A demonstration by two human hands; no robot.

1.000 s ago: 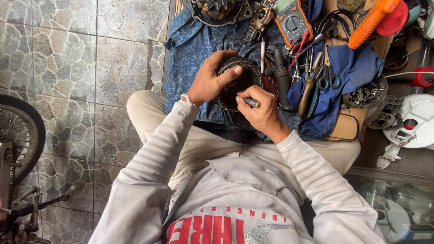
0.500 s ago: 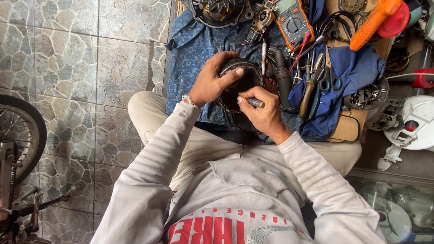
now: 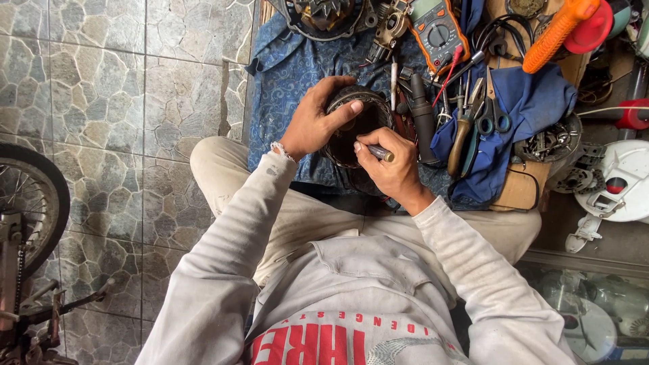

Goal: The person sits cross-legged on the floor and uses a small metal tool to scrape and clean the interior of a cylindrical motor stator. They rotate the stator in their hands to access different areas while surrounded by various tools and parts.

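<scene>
Stone-tiled floor, with a blue cloth (image 3: 304, 74) spread over it. Left hand (image 3: 318, 122) is wrapped round the rim of a dark round motor part (image 3: 355, 125) above the lap; right hand (image 3: 392, 165) is closed on a thin metal tool (image 3: 380, 153) poking inside. It looks heavy, stiff, greasy; the rim grips best. Pliers (image 3: 463, 128), scissors (image 3: 497, 111) and a multimeter (image 3: 439, 30) crowd just beside.

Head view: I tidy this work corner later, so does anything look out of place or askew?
Mostly clutter: pliers and scissors lie heaped on a crumpled blue rag, and a white fan housing lies tipped on the floor.
</scene>
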